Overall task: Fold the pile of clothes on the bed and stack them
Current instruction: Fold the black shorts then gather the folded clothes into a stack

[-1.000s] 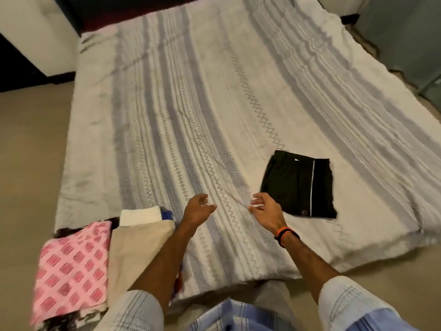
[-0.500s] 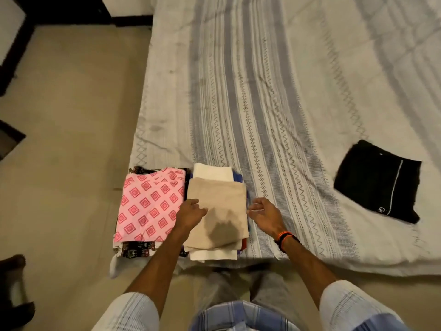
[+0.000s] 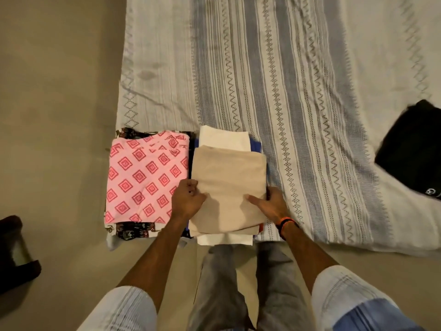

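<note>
Two folded stacks sit side by side at the near left corner of the bed (image 3: 262, 80). On the left, a pink diamond-print garment (image 3: 143, 177) tops a dark printed one. On the right, a beige cloth (image 3: 229, 173) lies over a white cloth (image 3: 223, 138) and blue layers. My left hand (image 3: 187, 201) curls against the beige cloth's left edge, between the stacks. My right hand (image 3: 272, 204) clasps its right edge, thumb on top and fingers down the side. A folded pair of black shorts (image 3: 412, 154) lies apart at the far right.
Bare tan floor (image 3: 59, 91) runs along the bed's left side and under my legs. A dark wooden object (image 3: 14, 249) stands on the floor at the lower left. The striped bed cover stretches away beyond the stacks.
My view swung left from the black shorts to the stacks. Both hands went from open above the bed to closing on the sides of the beige cloth.
</note>
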Available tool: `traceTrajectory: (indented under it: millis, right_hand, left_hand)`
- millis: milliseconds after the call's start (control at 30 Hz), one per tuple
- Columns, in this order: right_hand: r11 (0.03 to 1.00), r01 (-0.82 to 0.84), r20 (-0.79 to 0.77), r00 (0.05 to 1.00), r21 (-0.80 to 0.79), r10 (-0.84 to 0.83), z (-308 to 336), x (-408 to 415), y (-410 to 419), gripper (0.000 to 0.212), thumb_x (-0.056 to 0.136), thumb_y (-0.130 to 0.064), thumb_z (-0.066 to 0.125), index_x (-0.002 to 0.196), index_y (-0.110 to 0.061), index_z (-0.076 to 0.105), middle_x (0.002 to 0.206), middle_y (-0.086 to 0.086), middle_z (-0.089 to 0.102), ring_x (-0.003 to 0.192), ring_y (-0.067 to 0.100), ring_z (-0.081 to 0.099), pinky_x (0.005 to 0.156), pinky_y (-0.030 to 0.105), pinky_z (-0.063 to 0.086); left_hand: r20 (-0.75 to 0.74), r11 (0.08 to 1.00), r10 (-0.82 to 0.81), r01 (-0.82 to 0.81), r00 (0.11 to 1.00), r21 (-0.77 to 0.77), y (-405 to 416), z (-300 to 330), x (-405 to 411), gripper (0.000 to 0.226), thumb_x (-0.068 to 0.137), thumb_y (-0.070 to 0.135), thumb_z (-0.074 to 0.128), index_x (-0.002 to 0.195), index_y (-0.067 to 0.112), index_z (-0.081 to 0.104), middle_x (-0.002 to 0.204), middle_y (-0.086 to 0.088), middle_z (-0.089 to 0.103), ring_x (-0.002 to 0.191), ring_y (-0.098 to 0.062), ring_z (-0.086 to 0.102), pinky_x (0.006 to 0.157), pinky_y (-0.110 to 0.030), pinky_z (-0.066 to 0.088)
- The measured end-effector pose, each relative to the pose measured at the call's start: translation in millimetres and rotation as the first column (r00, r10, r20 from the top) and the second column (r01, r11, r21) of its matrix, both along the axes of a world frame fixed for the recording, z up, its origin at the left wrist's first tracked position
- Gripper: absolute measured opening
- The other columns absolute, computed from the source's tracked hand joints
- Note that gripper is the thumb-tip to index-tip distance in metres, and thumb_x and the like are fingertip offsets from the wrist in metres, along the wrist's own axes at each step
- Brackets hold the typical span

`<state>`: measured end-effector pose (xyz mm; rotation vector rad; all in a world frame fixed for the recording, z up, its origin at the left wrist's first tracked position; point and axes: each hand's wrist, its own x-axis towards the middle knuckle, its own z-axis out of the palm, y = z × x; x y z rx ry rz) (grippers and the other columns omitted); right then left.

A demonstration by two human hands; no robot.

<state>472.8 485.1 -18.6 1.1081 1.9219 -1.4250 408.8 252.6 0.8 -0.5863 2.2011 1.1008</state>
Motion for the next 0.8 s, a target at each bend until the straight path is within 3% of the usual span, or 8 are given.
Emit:
traceTrajectory:
  millis: [67, 200, 333, 533, 667, 800]
  right_hand:
    - [0.995, 0.073, 0.031, 0.997, -0.066, -0.071, -13, 0, 3, 0.077, 0.052, -0.053, 0.089, 0.115, -0.015, 0.068, 0.109, 0.002, 0.073, 0.092, 0.020, 0.069, 0.081, 0.039, 0.058]
    - [0.966, 0.158, 0.077, 0.986, -0.204, -0.145, -22, -7, 8, 0.071, 0.049, -0.052, 0.093, 0.108, -0.018, 0.072, 0.102, -0.001, 0.076, 0.092, 0.022, 0.072, 0.087, 0.046, 0.058]
    - [0.910, 0.231, 0.108, 0.972, -0.345, -0.206, -22, -17, 4, 0.079, 0.044, -0.041, 0.098, 0.113, -0.017, 0.069, 0.104, 0.001, 0.076, 0.097, 0.025, 0.072, 0.089, 0.047, 0.057]
    - [0.895, 0.163, 0.133, 0.984, -0.415, -0.118, -17, -24, -2, 0.081, 0.040, -0.037, 0.099, 0.113, -0.017, 0.070, 0.105, 0.001, 0.076, 0.101, 0.026, 0.071, 0.092, 0.049, 0.055]
    - [0.868, 0.148, 0.101, 0.988, -0.474, -0.114, -14, -23, -7, 0.077, 0.047, -0.032, 0.097, 0.117, -0.018, 0.068, 0.109, 0.003, 0.075, 0.105, 0.029, 0.069, 0.095, 0.052, 0.053]
    - [0.817, 0.203, 0.054, 0.977, -0.540, -0.207, -1, -20, -11, 0.054, 0.065, -0.013, 0.084, 0.116, -0.012, 0.067, 0.110, 0.009, 0.074, 0.106, 0.034, 0.067, 0.092, 0.051, 0.054]
  left_hand:
    - [-0.015, 1.000, -0.003, 0.003, 1.000, -0.013, -1, -7, 1, 0.042, 0.078, 0.011, 0.079, 0.112, 0.013, 0.053, 0.093, 0.002, 0.057, 0.084, -0.013, 0.055, 0.078, -0.023, 0.042]
    - [-0.027, 1.000, 0.000, 0.000, 1.000, -0.010, -2, -14, 1, 0.040, 0.078, 0.011, 0.078, 0.105, 0.016, 0.050, 0.085, 0.008, 0.053, 0.075, -0.004, 0.052, 0.068, -0.017, 0.042]
    - [-0.012, 1.000, 0.011, -0.011, 1.000, -0.007, -5, -17, 0, 0.041, 0.078, 0.012, 0.079, 0.106, 0.016, 0.049, 0.088, 0.007, 0.053, 0.078, -0.008, 0.052, 0.076, -0.023, 0.042]
    - [0.001, 1.000, 0.015, -0.015, 1.000, -0.010, -9, -21, -2, 0.042, 0.078, 0.012, 0.079, 0.106, 0.015, 0.048, 0.096, 0.000, 0.054, 0.085, -0.015, 0.051, 0.077, -0.025, 0.041]
    - [0.015, 1.000, 0.021, -0.021, 1.000, -0.008, -11, -24, -2, 0.043, 0.077, 0.014, 0.079, 0.106, 0.015, 0.048, 0.099, -0.002, 0.055, 0.088, -0.017, 0.052, 0.081, -0.028, 0.045]
    - [0.025, 0.999, 0.044, -0.044, 0.999, 0.005, -12, -20, -6, 0.044, 0.076, 0.016, 0.082, 0.105, 0.016, 0.050, 0.099, -0.002, 0.057, 0.089, -0.018, 0.054, 0.081, -0.030, 0.047]
